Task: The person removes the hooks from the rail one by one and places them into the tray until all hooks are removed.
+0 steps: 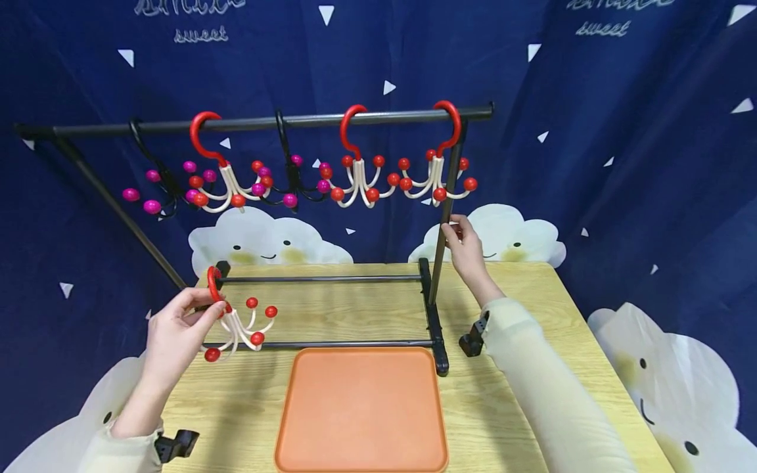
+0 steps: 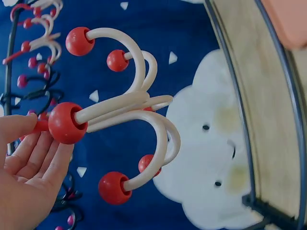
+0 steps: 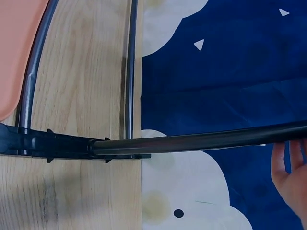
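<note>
My left hand (image 1: 174,335) pinches the red hook of a white hanger (image 1: 236,328) between thumb and fingers. Its curved white arms end in red balls and spread downward, in front of the rack's left side. In the left wrist view the hanger (image 2: 129,105) points away from the left hand (image 2: 36,167). At the right upright (image 1: 444,253) of a black hanging rack, my right hand (image 1: 467,249) holds the post with its fingertips. The right wrist view shows those fingers (image 3: 279,163) against the post (image 3: 201,141).
On the rack's top bar (image 1: 319,121) hang three red-hooked white hangers, one at the right end (image 1: 436,174), and two black ones with pink balls, one in the middle (image 1: 293,174). An orange tray (image 1: 362,410) lies on the wooden table (image 1: 503,368). A dark blue curtain (image 1: 591,164) stands behind.
</note>
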`<state>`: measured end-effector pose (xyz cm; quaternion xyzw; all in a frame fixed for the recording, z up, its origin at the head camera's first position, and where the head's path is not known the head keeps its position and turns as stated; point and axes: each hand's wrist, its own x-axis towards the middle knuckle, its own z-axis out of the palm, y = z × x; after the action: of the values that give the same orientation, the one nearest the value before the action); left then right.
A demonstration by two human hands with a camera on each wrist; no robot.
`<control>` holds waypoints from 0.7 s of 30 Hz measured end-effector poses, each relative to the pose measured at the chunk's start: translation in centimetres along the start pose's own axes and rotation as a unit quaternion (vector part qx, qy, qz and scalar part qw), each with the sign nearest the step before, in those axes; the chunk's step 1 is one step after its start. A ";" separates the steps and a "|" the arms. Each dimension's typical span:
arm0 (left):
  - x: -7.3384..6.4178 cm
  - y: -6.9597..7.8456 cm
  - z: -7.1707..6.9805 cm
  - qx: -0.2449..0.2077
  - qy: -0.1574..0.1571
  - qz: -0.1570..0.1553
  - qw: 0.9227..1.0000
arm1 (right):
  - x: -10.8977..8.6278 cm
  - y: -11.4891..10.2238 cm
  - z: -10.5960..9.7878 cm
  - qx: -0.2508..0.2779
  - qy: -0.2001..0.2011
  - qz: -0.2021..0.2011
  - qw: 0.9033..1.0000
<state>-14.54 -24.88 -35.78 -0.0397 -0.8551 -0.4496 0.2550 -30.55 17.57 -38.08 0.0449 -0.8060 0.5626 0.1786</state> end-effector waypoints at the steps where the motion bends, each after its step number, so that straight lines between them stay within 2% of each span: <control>1: -0.1 -0.1 0.4 -0.008 -0.007 -0.004 1.000 | 0.0 0.0 0.0 -0.005 -0.002 -0.001 1.000; 5: -0.9 -0.3 2.4 -0.024 -0.039 -0.032 0.998 | -0.1 -0.1 0.0 -0.013 -0.008 -0.006 1.000; 9: -1.7 -0.3 4.8 -0.067 -0.065 -0.070 0.993 | -0.1 -0.1 0.1 -0.025 -0.005 -0.015 1.000; 12: -2.1 -0.1 6.6 -0.112 -0.082 -0.102 0.985 | -0.1 -0.1 0.1 -0.036 -0.007 -0.022 0.999; 15: -2.6 0.2 8.1 -0.139 -0.094 -0.122 0.978 | -0.1 -0.1 0.1 -0.037 -0.012 -0.024 0.999; 21: -3.4 0.6 11.3 -0.188 -0.115 -0.143 0.965 | -0.2 -0.2 0.1 -0.043 -0.012 -0.020 0.999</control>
<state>-15.92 -15.06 -42.14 -0.0153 -0.7757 -0.6264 0.0756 -30.30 17.37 -38.02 0.0597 -0.8306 0.5231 0.1815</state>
